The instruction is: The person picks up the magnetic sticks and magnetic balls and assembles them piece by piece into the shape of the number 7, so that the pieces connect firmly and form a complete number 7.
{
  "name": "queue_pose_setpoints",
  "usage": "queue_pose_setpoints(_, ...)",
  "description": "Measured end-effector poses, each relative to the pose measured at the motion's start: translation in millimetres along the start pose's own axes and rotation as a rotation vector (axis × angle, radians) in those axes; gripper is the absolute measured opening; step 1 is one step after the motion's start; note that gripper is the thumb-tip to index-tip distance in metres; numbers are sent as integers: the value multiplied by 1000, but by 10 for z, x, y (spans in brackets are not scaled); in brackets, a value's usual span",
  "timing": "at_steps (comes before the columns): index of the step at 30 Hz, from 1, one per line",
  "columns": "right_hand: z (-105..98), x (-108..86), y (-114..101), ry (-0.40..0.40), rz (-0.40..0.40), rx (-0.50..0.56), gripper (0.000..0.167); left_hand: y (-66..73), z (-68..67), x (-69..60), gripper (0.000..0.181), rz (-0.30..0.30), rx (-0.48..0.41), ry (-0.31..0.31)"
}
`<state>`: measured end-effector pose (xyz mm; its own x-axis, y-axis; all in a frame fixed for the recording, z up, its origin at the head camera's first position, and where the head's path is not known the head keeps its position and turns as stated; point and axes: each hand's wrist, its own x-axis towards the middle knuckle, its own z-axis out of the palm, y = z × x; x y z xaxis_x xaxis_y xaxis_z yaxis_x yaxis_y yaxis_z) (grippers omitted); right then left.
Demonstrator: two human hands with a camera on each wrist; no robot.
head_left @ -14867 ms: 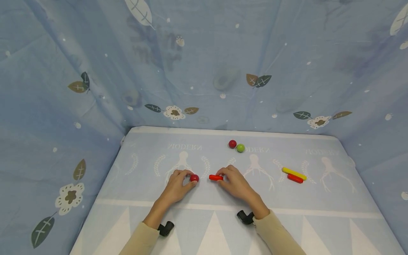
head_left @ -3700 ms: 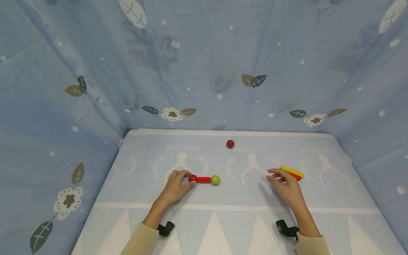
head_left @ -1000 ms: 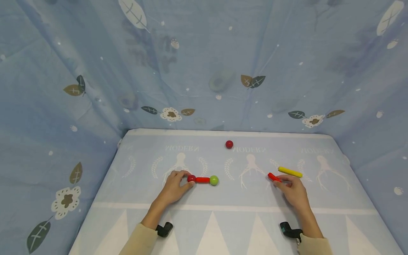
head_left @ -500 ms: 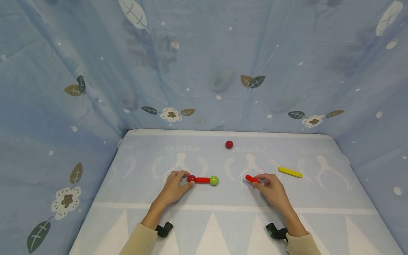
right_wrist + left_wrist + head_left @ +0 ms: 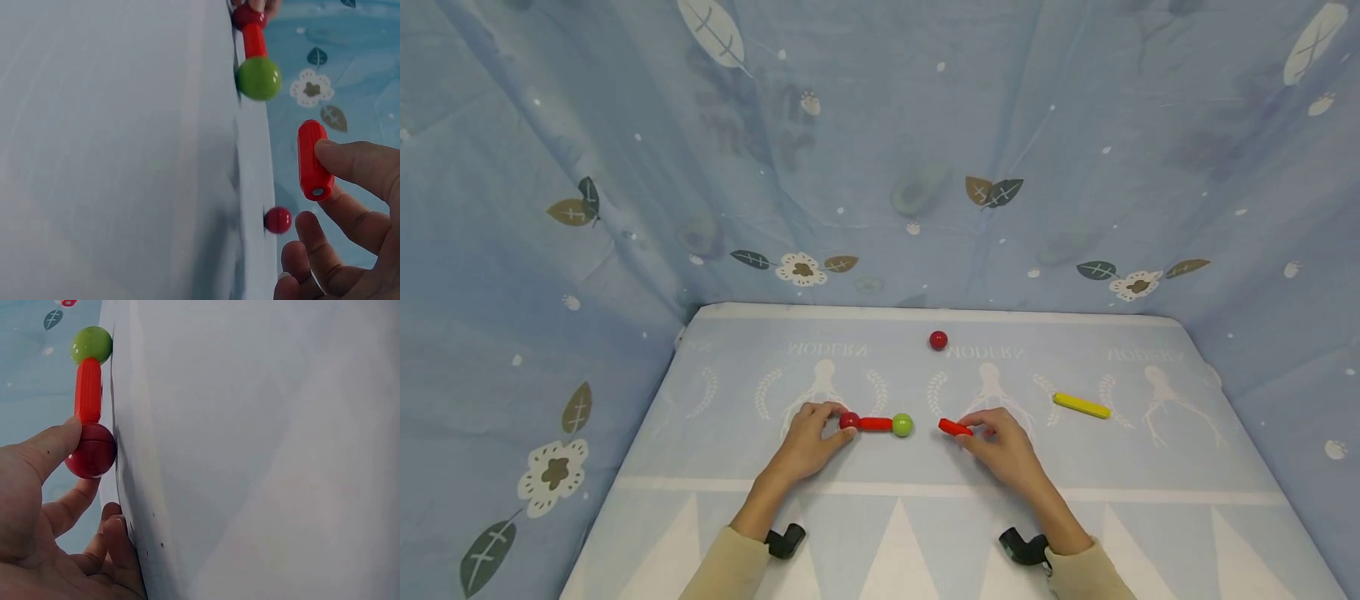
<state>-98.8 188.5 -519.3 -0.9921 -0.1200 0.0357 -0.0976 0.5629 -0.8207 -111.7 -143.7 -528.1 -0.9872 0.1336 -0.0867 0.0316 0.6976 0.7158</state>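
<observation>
Red stick (image 5: 308, 159) in right fingers (image 5: 353, 164), near green ball (image 5: 259, 79).

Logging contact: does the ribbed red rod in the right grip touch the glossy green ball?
No, the head view shows a gap between that red rod and green ball.

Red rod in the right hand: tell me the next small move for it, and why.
Probably ease the red rod left until its leading end meets the green ball. The right hand pinches it in line with that ball, a gap between them; the ball's facing side is free, and the left hand steadies the row by its dark red ball.
</observation>
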Motion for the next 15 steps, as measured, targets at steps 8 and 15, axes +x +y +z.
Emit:
queue_pose_setpoints(8, 186, -11, -170, -50, -45, 52, 19, -4, 2, 6, 33, 0, -2, -3)
queue_pose_setpoints(15, 344, -33, -316, -104, -103, 93, 18, -1, 2, 10, 33, -3, 1, -1)
